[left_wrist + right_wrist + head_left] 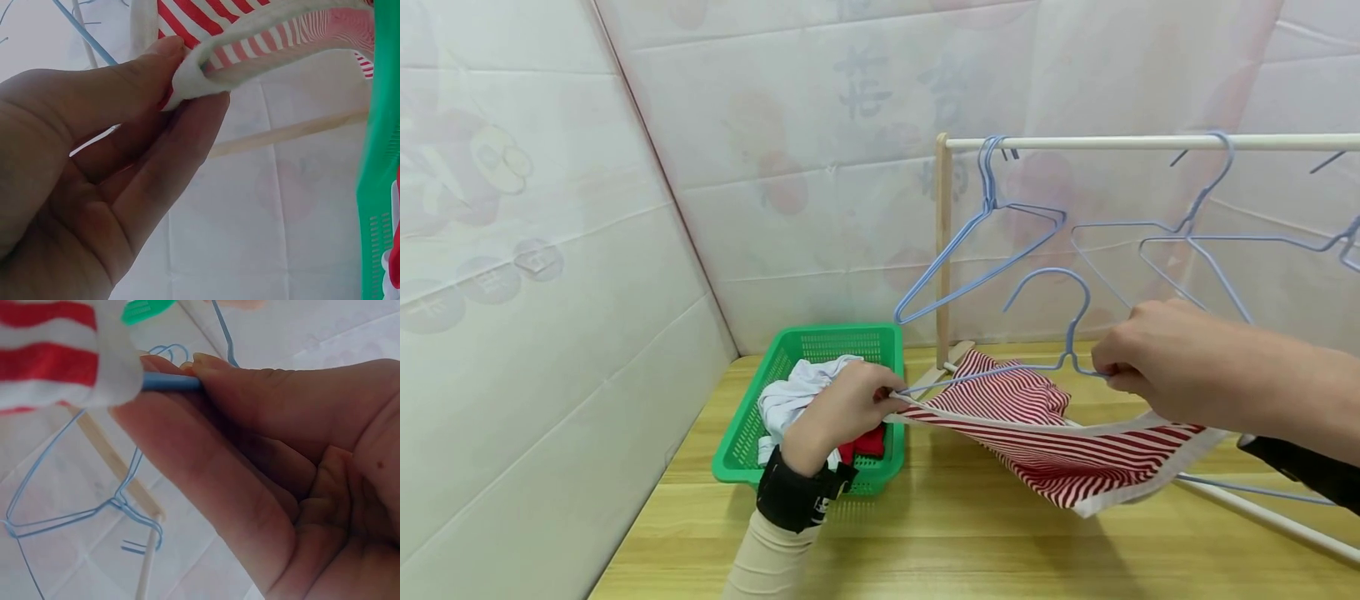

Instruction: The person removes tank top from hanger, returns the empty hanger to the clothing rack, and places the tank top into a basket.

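A red-and-white striped garment with white trim spreads between my two hands above the table. My left hand pinches its trimmed edge; in the left wrist view the white trim folds over between thumb and fingers. A blue wire hanger crosses the garment's upper side, hook upward, its left end reaching my left fingertips. Just right of the hook, my right hand grips the hanger between thumb and fingers. The right wrist view shows the hanger wire running from those fingers behind the garment's white edge.
A green basket holding white and red clothes stands left on the wooden table. Behind my hands is a clothes rack with a white rail and a wooden post. Several blue hangers hang from it.
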Demonstrator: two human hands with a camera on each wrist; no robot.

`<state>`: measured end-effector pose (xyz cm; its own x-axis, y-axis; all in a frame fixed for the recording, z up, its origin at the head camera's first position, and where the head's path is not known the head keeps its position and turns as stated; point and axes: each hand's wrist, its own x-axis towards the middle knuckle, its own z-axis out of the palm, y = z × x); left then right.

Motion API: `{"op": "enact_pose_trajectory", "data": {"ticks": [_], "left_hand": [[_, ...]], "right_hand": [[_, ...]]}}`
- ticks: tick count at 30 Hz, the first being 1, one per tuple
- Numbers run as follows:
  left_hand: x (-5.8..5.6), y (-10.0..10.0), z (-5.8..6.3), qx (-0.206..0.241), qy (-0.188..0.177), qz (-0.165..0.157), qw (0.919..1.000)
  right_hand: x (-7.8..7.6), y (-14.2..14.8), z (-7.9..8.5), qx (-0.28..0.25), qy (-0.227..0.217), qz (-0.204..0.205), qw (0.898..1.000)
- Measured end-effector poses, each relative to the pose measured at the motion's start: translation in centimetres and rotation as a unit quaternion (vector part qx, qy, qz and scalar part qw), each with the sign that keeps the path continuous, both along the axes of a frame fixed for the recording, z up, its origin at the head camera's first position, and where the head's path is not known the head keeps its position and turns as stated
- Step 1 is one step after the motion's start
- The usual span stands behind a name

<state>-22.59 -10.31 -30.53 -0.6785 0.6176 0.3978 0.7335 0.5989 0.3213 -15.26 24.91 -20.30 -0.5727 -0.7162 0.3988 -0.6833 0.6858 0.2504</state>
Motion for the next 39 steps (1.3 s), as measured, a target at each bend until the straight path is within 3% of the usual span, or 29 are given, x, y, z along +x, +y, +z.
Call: {"op": "enact_pose_trajectory", "data": {"ticks": [4,13,27,39], "left_hand": [[-0.1,-0.2,0.1,0.01,0.003,-0.004,0.9999],[-0.1,-0.7,0.3,0.042,0.013,0.011,0.999],[-0.2,-1.2,0.4,0.076,-0.003,0.0,0.9971],[0.0,-1.8,0.6,0.081,-0.013,0.003,0.9966]], "right_hand": [[0.0,0.1,0.1,-0.002,-0.008,-0.007,1.0],[0.1,0.0,0.4,-0.02,0.024,0.024,0.999],[0.4,0.3,0.9,-0.017,0.039,0.01,0.999],[0.5,0.8,1.6,-0.028,0.013,-0.011,0.999]]}}
